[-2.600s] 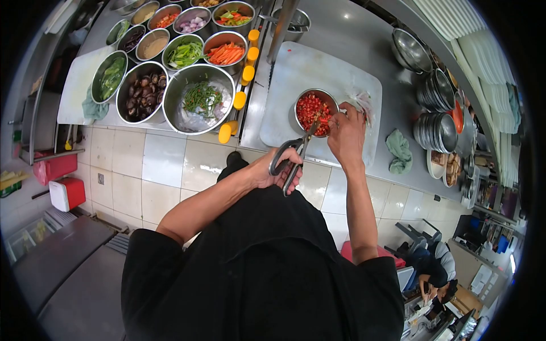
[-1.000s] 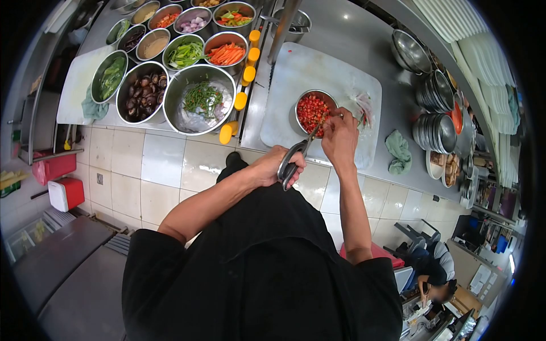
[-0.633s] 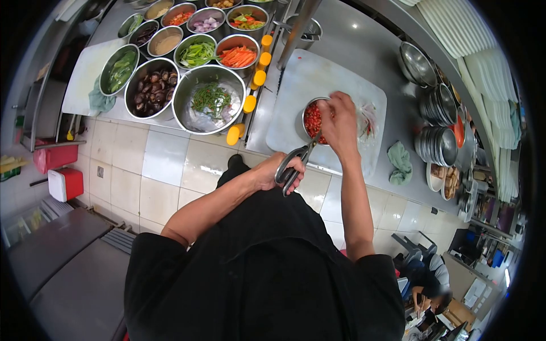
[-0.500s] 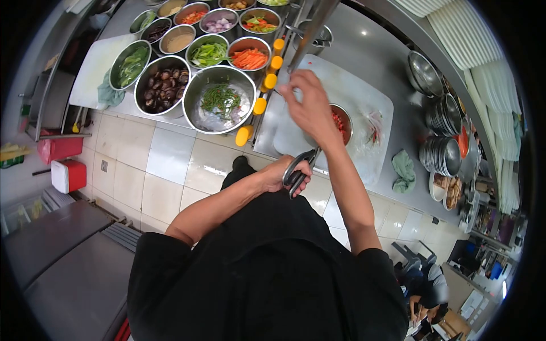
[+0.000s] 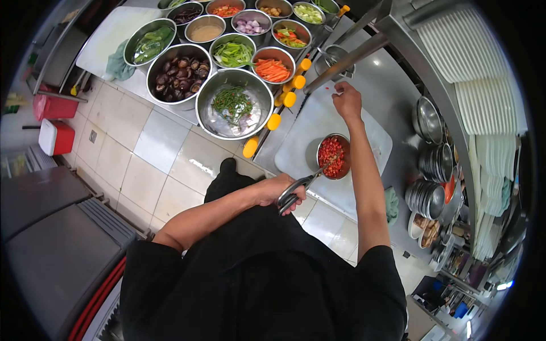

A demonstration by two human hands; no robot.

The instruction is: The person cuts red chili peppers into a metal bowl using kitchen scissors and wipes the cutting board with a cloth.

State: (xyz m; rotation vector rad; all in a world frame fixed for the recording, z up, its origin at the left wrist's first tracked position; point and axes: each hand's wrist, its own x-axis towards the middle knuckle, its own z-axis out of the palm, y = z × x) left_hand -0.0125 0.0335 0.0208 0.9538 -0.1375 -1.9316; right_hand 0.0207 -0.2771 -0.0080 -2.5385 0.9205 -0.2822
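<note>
My left hand (image 5: 274, 190) grips dark-handled scissors (image 5: 291, 196). Their blades reach over a metal bowl (image 5: 349, 140) filled with chopped red chillies (image 5: 331, 156). The bowl stands on a white cutting board (image 5: 296, 136). Beyond it, my right hand (image 5: 347, 102) is over the far part of the board, fingers curled in. Whatever its fingertips may pinch is too small to make out. A small red piece lies near those fingertips. My right forearm hides part of the board to the right of the bowl.
Left of the board are yellow-capped bottles (image 5: 273, 121) and a large steel bowl (image 5: 207, 128) holding green herbs. Several bowls of cut vegetables stand behind. A metal post (image 5: 347, 62) rises by the board's far edge. Stacked metal bowls (image 5: 425, 198) and a green cloth (image 5: 391, 206) lie right.
My right hand has moved from above the chilli bowl to farther away, and its fingers are more curled. The chilli bowl and scissor blades show more fully. The whole view has shifted.
</note>
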